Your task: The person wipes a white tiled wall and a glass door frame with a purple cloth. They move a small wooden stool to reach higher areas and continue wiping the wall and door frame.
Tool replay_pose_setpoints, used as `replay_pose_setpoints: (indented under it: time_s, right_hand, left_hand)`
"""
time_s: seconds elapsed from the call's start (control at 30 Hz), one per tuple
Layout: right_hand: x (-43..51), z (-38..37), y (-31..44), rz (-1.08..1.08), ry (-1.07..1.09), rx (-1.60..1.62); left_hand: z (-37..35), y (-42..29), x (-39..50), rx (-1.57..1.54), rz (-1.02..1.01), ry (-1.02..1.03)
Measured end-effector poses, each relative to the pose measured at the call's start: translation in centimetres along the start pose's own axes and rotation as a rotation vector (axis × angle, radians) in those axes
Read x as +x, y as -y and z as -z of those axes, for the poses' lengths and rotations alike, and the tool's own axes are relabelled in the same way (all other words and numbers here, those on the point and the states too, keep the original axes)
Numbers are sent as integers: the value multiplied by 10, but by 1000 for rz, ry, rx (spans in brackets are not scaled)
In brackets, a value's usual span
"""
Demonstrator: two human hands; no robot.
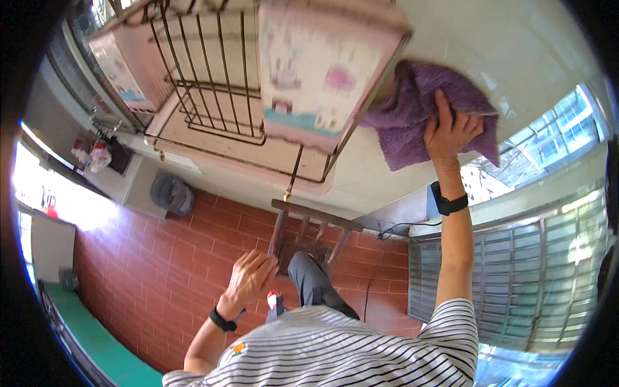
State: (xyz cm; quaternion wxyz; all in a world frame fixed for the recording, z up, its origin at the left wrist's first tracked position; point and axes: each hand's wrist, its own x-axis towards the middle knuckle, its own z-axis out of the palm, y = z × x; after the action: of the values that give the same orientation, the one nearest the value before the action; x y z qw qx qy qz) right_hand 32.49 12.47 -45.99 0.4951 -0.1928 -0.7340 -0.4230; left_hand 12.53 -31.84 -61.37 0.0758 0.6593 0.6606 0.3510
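Observation:
My right hand (452,130) lies spread on a purple cloth (411,140), pressing it against the pale tiled wall (488,43) at the upper right. Part of the cloth bunches up beside a pink box with printed pictures (309,77), which stands at the end of a metal wire rack (217,82). Low in front of my body, my left hand (251,275) hangs above the red floor with its fingers slightly bent; I see nothing in it. Both wrists carry black bands.
A wooden chair (316,215) stands below the rack, with my leg against its seat. Another pink box (125,67) is at the rack's left. A grey bin (172,193) stands on the red tiled floor (159,271). A dark cable (411,224) runs near the barred window (503,275) at right.

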Motion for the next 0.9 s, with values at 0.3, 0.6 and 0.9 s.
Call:
replay_pose_setpoints:
  time_s: [0.3,0.6,0.9]
  right_hand:
    - [-167,-1,120,-204,185,339]
    - [-219,131,323,-736,1144,1604]
    - [-232,142,424,-109,1056,1632]
  left_hand:
    - [-90,58,-215,4,66,132]
    - [-85,50,-231,-358,421,-208]
    - [-127,94,-292,-1111,882,-391]
